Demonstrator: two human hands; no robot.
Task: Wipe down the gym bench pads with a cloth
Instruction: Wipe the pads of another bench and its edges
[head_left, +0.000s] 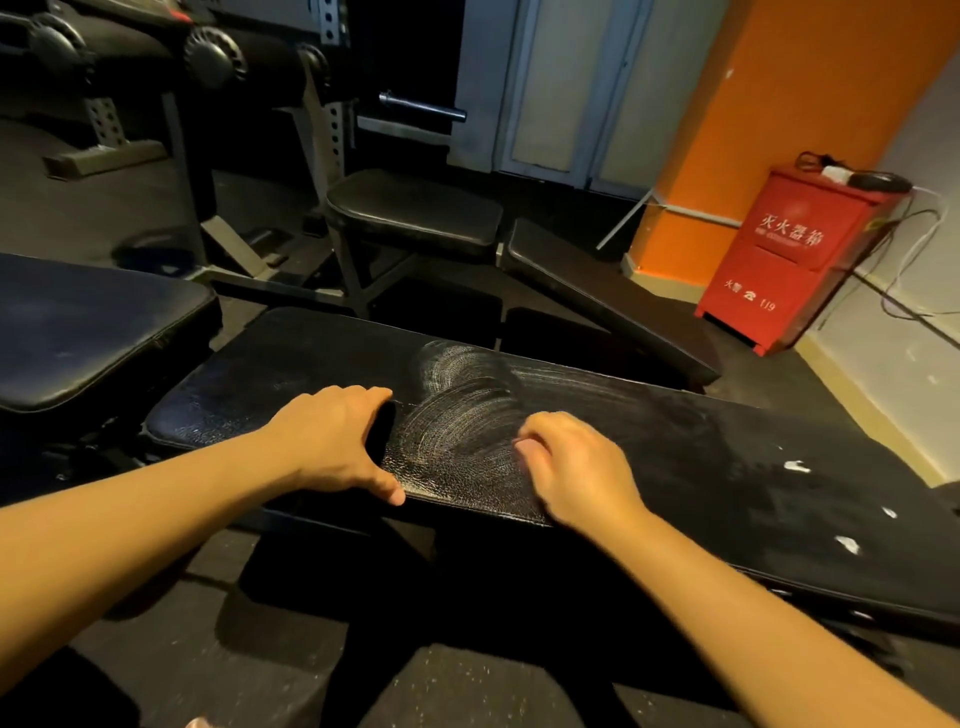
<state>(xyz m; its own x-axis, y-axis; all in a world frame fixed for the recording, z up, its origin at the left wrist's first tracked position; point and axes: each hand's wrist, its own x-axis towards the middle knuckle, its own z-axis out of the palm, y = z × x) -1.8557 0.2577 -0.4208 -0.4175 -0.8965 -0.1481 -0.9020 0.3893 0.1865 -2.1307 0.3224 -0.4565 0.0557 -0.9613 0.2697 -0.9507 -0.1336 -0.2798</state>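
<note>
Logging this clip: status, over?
Left hand braced on bench pad. Right hand curled on pad, cloth unclear. Wipe streaks between hands. White flecks at pad's right end.

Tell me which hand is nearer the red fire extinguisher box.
Right. The right hand lies on the bench pad, on the side toward the red fire extinguisher box; the left hand lies farther left on the pad, away from it.

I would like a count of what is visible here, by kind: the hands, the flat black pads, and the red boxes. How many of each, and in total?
Hands: 2, left hand, right hand
Flat black pads: 4, near pad, left pad, seat pad, sloping pad; the near pad taken as one piece
Red boxes: 1, red box
Total: 7
</note>
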